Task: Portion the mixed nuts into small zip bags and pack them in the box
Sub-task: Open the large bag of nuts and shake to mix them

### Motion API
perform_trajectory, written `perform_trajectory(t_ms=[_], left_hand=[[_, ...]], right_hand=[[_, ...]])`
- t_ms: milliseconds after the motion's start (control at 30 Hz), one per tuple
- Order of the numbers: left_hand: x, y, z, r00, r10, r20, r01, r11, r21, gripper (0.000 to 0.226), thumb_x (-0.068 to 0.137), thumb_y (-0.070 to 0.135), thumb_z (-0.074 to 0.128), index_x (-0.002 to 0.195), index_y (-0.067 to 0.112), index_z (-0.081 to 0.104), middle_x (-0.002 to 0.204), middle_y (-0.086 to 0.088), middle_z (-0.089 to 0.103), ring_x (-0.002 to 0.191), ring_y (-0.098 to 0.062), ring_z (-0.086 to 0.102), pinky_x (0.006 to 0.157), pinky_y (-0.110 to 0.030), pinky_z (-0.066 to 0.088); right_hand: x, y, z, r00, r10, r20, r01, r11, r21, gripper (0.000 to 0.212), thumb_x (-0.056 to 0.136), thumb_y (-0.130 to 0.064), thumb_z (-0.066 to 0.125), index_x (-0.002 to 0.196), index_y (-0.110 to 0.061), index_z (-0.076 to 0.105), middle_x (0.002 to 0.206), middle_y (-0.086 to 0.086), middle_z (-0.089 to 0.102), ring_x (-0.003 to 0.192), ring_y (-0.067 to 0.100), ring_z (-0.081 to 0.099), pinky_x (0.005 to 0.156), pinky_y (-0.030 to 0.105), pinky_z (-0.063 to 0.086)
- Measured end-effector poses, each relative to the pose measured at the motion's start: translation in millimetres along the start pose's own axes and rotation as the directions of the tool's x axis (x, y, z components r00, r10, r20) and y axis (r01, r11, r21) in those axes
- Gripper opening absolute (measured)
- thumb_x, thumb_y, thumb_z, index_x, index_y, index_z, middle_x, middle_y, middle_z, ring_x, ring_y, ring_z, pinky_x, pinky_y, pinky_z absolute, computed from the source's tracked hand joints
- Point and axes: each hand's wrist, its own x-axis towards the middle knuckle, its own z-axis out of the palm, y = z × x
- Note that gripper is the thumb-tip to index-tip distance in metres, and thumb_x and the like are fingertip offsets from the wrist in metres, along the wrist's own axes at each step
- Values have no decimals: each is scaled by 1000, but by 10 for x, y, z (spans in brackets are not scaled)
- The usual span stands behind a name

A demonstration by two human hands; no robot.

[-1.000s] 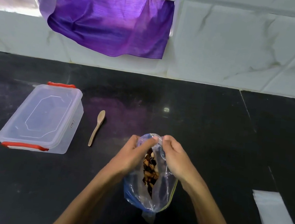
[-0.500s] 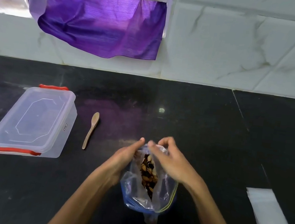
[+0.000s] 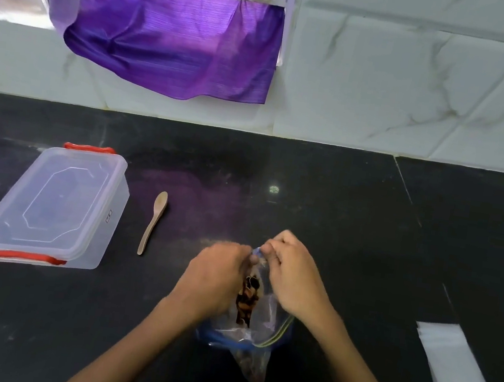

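1. The person is holding a large zip bag of mixed nuts (image 3: 247,298) upright in front of them. Both hands are working at its top edge, over the black counter (image 3: 336,220).
2. The left hand (image 3: 218,277) is gripping the bag's top with curled fingers. The right hand (image 3: 293,273) is pinching the same edge just beside it, thumb and fingertips closed on the plastic.
3. Compared with a second ago, the two hands have drawn closer together and risen slightly. The bag's mouth, then spread a little between them, is now gathered between the fingers.
4. Judging from this, the person is probably working the zip seal open or shut; which of the two cannot be told.
5. The nuts are sitting inside the bag, directly below the fingers and between the two palms.
6. The lidded clear plastic box (image 3: 52,207) with red clips is lying well to the left of the fingers, with a wooden spoon (image 3: 153,223) between it and the left hand.
7. The small empty zip bags (image 3: 457,371) are lying well to the right of the fingers, untouched, so portioning appears not yet begun.
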Motion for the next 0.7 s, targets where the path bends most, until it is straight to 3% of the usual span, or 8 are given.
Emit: perform_trajectory(t_ms=[67,133,200,300,467,567,633,700], left_hand=[[49,-41,-27,982,-31,186,96,933,-348,49,99,42,32,79,3,53,73,-5,55,67,-17,51,73,-44,47],[36,-17,-58,959,-97,264,228,819,-527,57,92,52,32,83,1,58,76,-6,57,72,-20,52,79,-45,46],[3,2,-62,954,-216,210,291,843,-454,53,95,51,35,98,5,61,98,-7,63,96,-24,59,93,-45,44],[-220,28,-91,894,-448,15,447,889,-102,58,89,65,40,122,17,45,125,-5,42,119,-25,42,98,-38,38],[-368,-16,-115,848,-519,-104,512,854,-87,37,93,49,51,80,15,56,83,-2,60,74,-18,58,63,-32,48],[-342,-79,-108,866,-499,-16,465,818,-339,42,100,33,45,64,14,53,61,0,57,54,-11,51,47,-23,40],[-346,-39,-77,851,-470,235,460,449,-766,43,103,27,40,73,6,62,63,-5,66,53,-12,61,52,-18,50],[-368,21,-52,829,-356,432,464,6,-886,42,102,25,38,80,1,65,67,-10,71,56,-16,68,57,-25,57]], right_hand=[[59,6,-81,969,138,207,-193,943,273,35,101,-36,35,81,-18,58,87,-6,49,80,6,49,77,27,42],[34,7,-157,935,213,285,-306,889,340,35,95,-50,40,93,-22,60,97,-3,55,85,7,54,67,18,44],[-92,10,-198,931,309,194,-340,928,154,42,84,-58,55,113,-28,53,109,-5,48,98,10,53,65,16,42],[-312,-58,-193,925,380,-5,-380,925,-16,34,81,-50,65,100,-23,55,93,-10,56,84,6,58,70,25,52],[-347,-74,-83,944,330,-21,-328,943,51,14,95,-27,52,90,-24,65,80,-10,62,72,2,57,54,13,41],[-304,41,-10,940,337,56,-340,911,235,19,96,-23,51,85,-20,67,79,-6,66,72,6,59,60,19,43],[-291,121,46,926,329,186,-377,772,512,25,98,-20,49,83,-16,69,78,1,69,73,14,63,72,32,50],[-289,124,62,890,260,375,-456,488,744,31,100,-14,43,85,-12,70,82,7,71,77,17,67,78,36,54]])
